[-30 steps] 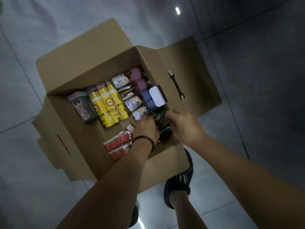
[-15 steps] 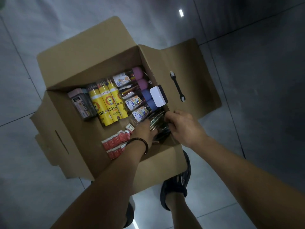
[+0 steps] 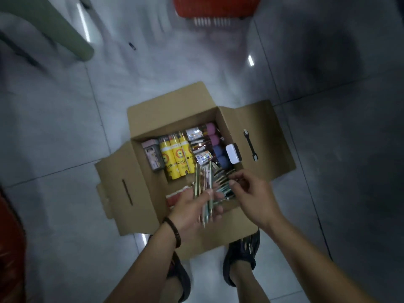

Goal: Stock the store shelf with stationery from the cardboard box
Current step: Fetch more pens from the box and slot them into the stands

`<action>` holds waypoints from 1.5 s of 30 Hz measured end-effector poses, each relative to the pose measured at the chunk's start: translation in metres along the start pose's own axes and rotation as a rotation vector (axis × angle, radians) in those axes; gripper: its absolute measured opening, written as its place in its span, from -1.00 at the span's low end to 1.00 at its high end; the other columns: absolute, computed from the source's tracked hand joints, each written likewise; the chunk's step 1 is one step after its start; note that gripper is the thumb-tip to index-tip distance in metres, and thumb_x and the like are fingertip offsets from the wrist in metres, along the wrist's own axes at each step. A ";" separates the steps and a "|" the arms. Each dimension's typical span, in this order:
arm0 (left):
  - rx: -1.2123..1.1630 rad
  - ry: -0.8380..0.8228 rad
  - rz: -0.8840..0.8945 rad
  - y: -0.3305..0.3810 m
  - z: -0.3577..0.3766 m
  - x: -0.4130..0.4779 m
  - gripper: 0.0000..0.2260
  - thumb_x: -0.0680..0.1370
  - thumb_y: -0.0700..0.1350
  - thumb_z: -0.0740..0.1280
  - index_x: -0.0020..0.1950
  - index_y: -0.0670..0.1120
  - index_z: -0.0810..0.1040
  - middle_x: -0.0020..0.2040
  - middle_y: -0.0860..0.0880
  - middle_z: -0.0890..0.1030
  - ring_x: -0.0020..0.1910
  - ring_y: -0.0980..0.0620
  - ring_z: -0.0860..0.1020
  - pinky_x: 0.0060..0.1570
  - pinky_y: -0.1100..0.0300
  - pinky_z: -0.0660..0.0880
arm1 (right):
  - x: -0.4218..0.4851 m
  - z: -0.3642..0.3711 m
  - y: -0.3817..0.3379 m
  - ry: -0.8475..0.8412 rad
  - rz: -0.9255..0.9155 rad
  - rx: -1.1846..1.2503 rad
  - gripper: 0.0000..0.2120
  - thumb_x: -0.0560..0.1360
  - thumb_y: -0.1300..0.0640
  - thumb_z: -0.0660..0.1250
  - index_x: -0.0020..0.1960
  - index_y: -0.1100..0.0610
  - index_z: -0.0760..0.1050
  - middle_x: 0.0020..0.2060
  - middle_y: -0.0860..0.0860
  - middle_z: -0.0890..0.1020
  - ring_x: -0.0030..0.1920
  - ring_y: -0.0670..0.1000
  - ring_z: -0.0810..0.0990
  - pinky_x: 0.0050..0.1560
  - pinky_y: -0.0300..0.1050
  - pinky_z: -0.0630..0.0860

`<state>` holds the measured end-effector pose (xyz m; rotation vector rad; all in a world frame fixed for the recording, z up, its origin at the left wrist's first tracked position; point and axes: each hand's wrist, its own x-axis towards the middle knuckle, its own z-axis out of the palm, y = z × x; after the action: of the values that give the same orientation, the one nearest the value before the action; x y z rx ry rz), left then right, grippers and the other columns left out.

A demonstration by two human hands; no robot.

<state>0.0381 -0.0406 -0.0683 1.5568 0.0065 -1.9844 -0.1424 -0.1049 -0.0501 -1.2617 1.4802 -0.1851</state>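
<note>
Early in the job, by my reading: the cardboard box (image 3: 140, 193) sits open on the tiled floor, mostly full, and no shelf is in view.

- Far left in the box: a grey, hard-cornered pack (image 3: 153, 155).
- Beside it, three glossy yellow tubes (image 3: 175, 158), cylindrical and lying flat.
- Below these, small red packs (image 3: 175, 196) in a row.
- The left hand (image 3: 192, 213) is over the box, palm up, fingers wrapped round a bundle of pens (image 3: 204, 182): slim, smooth barrels, fanned out.
- More loose pens (image 3: 223, 184) lie in the near right corner.
- Behind them, round pink and blue caps (image 3: 215, 145), matte, and a white case (image 3: 232, 153) with rounded corners.
- The right hand (image 3: 251, 193) has its fingers curled over the loose pens; I cannot tell whether it pinches one.
</note>
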 end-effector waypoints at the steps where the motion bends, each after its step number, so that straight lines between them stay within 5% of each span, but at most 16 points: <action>1: 0.005 -0.016 0.008 0.011 -0.001 -0.024 -0.72 0.72 -0.15 0.26 0.37 -0.27 0.49 0.00 -0.19 0.71 -0.19 -0.13 0.67 -0.12 -0.10 0.66 | -0.012 0.001 -0.021 -0.029 0.001 0.065 -0.91 0.66 0.09 0.37 0.14 -0.03 0.64 -0.06 -0.12 0.72 -0.06 -0.17 0.69 0.00 -0.15 0.65; 5: 0.017 -0.055 0.063 0.077 -0.003 -0.148 -0.72 0.70 -0.13 0.29 0.30 -0.30 0.49 -0.05 -0.19 0.72 -0.18 -0.12 0.69 -0.05 -0.15 0.68 | -0.069 -0.002 -0.144 -0.132 -0.066 0.197 -0.82 0.64 0.01 0.41 0.21 0.01 0.67 -0.01 -0.03 0.73 -0.04 -0.08 0.74 -0.02 -0.12 0.66; 11: 0.063 -0.135 0.126 0.176 0.005 -0.369 -0.74 0.71 -0.15 0.26 0.36 -0.23 0.48 -0.01 -0.19 0.74 -0.08 -0.15 0.71 -0.08 -0.08 0.69 | -0.179 -0.024 -0.333 -0.297 -0.216 0.230 -0.85 0.60 0.22 0.46 -0.10 0.28 0.65 -0.24 0.13 0.65 -0.24 -0.01 0.60 -0.16 -0.17 0.55; 14: 0.038 -0.133 0.246 0.205 0.004 -0.465 -0.72 0.72 -0.16 0.23 0.38 -0.28 0.46 0.15 -0.30 0.70 0.02 -0.23 0.72 -0.03 -0.15 0.69 | -0.235 -0.031 -0.411 -0.318 -0.301 0.246 -0.79 0.59 0.26 0.46 -0.23 0.18 0.64 -0.38 -0.05 0.58 -0.34 -0.13 0.50 -0.27 -0.27 0.44; 16: 0.014 -0.108 0.344 0.217 0.004 -0.525 -0.73 0.73 -0.21 0.21 0.42 -0.24 0.43 0.23 -0.31 0.67 0.04 -0.27 0.71 -0.01 -0.17 0.69 | -0.270 -0.032 -0.454 -0.309 -0.351 0.222 -0.92 0.57 0.24 0.51 -0.08 0.09 0.70 -0.39 -0.05 0.59 -0.35 -0.11 0.52 -0.26 -0.20 0.44; 19: -0.025 -0.067 0.477 0.214 0.002 -0.611 -0.73 0.72 -0.23 0.22 0.43 -0.19 0.43 0.27 -0.30 0.65 0.06 -0.28 0.70 0.03 -0.18 0.67 | -0.326 -0.023 -0.513 -0.363 -0.475 0.218 -0.66 0.52 0.17 0.58 0.22 -0.12 0.65 -0.33 0.09 0.61 -0.29 0.02 0.59 -0.24 -0.02 0.49; 23: -0.161 0.075 0.607 0.178 -0.002 -0.714 -0.69 0.71 -0.19 0.28 0.46 -0.18 0.43 0.28 -0.32 0.64 0.15 -0.31 0.67 0.13 -0.25 0.64 | -0.410 0.005 -0.576 -0.526 -0.657 0.136 -0.65 0.51 0.14 0.59 0.24 -0.15 0.67 -0.28 0.17 0.64 -0.31 -0.01 0.61 -0.26 -0.14 0.53; 31: -0.523 0.372 0.834 0.056 -0.041 -0.864 -0.67 0.65 -0.14 0.36 0.41 -0.18 0.55 0.25 -0.29 0.66 0.20 -0.34 0.66 0.26 -0.40 0.53 | -0.580 0.107 -0.632 -0.837 -0.873 -0.007 -0.72 0.48 0.20 0.59 0.10 -0.11 0.73 -0.26 0.16 0.70 -0.30 0.07 0.68 -0.20 -0.01 0.65; 35: -0.683 0.471 0.923 -0.025 -0.081 -0.927 -0.68 0.70 -0.11 0.29 0.40 -0.24 0.55 0.28 -0.30 0.65 0.24 -0.37 0.64 0.24 -0.44 0.51 | -0.670 0.187 -0.631 -0.962 -0.989 -0.099 -0.79 0.52 0.15 0.57 0.08 -0.11 0.75 -0.23 0.09 0.75 -0.19 0.13 0.74 -0.07 -0.01 0.68; 42: -0.853 0.632 1.070 -0.178 -0.150 -1.046 -0.69 0.70 -0.16 0.26 0.39 -0.29 0.49 0.25 -0.31 0.66 0.21 -0.37 0.65 0.21 -0.48 0.51 | -0.844 0.330 -0.594 -1.241 -1.092 -0.220 -0.78 0.53 0.26 0.54 0.12 0.02 0.74 -0.38 -0.02 0.64 -0.39 -0.08 0.63 -0.28 -0.26 0.56; 45: -0.911 0.674 1.123 -0.230 -0.172 -1.094 -0.69 0.70 -0.18 0.27 0.41 -0.27 0.47 0.25 -0.33 0.65 0.18 -0.34 0.67 0.15 -0.37 0.59 | -0.911 0.379 -0.583 -1.353 -1.072 -0.240 -0.77 0.53 0.29 0.54 0.14 0.07 0.73 -0.25 0.21 0.70 -0.31 0.04 0.70 -0.24 -0.15 0.63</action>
<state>0.2185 0.7052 0.7620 1.0897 0.2203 -0.4052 0.3150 0.5348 0.7833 -1.7012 -0.3923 0.1598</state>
